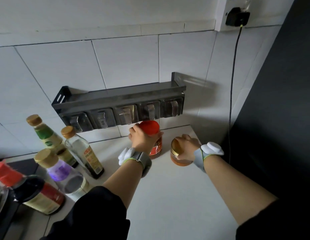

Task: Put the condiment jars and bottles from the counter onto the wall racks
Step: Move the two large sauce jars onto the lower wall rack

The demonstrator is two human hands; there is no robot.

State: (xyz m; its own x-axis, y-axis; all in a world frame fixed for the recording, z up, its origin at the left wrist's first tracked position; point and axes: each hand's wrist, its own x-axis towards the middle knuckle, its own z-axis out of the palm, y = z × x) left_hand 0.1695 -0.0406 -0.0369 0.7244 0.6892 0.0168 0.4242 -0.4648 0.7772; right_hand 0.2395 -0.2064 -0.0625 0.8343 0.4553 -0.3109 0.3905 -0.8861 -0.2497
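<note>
Best to lift both jars straight up, clear of the spice boxes (126, 115) hanging under the rack (123, 97), then set them on its top shelf. The bottles (81, 149) wait at the far left of the counter (168, 196). The left hand (142, 138) is wrapped round the red-lidded jar (155, 135), just below the rack; beside it, the right hand (186, 146) cups the gold lid of the squat jar (179, 155), fingers curled over.

Red-lidded jar (151, 135), gold-lidded orange jar (179, 155), dark grey rack (119, 99).
</note>
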